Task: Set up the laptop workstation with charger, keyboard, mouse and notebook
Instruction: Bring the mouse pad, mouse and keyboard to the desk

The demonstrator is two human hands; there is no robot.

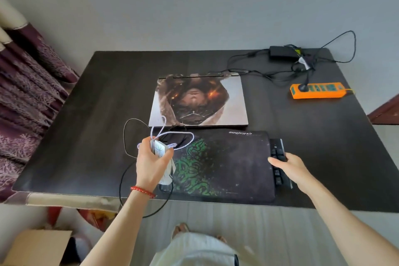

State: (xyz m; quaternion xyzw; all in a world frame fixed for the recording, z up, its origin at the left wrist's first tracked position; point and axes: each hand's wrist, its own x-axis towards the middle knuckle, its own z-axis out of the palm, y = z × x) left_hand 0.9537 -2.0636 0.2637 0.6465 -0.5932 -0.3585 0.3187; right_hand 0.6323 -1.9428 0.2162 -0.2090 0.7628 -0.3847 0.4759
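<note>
A closed laptop with a picture on its lid lies in the middle of the dark table. In front of it lies a black mouse pad with a green pattern, covering most of a black keyboard whose right end sticks out. My left hand grips a white mouse at the pad's left edge, its pale braided cable looped above. My right hand holds the keyboard's exposed right end. The black charger brick with tangled cables sits at the far right. No notebook is visible.
An orange power strip lies at the right, with one plug in it. A thin black cable loops over the table's near edge. Patterned purple fabric lies left of the table, and a cardboard box stands on the floor.
</note>
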